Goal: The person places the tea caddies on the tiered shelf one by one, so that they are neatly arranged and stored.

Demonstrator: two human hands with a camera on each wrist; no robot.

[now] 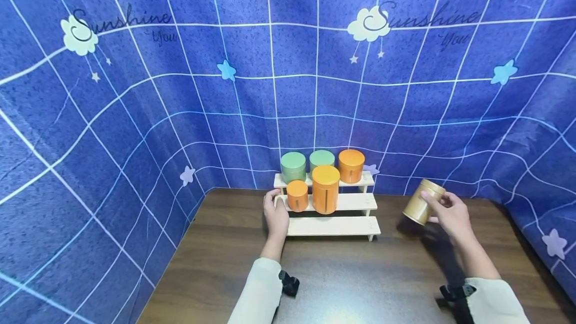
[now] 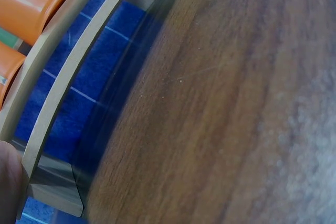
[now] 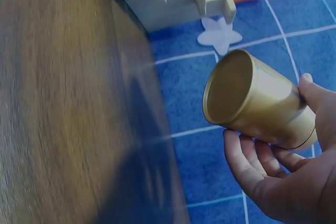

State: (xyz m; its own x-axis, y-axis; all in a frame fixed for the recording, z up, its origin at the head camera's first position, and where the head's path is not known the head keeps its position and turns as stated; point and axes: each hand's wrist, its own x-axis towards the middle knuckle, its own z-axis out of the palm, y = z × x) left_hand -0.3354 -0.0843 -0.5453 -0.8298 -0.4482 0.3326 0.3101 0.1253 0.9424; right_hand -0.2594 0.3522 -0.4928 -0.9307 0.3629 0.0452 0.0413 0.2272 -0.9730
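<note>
A gold cylindrical tin (image 1: 424,202) is held tilted over the right part of the table by my right hand (image 1: 451,215). In the right wrist view, thumb and fingers of that hand grip the tin (image 3: 262,100) from either side, its round end facing the camera. My left hand (image 1: 275,216) grips the left end of a pale wooden three-step stand (image 1: 333,226), its thumb against the boards in the left wrist view. On the middle step stand a short orange tin (image 1: 297,196) and a taller orange tin (image 1: 325,190).
The top step carries two green tins (image 1: 293,167), one partly hidden by the tall orange tin, and another orange tin (image 1: 351,166) at its right. A blue patterned cloth (image 1: 297,94) hangs behind the brown wooden table (image 1: 216,274) and at its sides.
</note>
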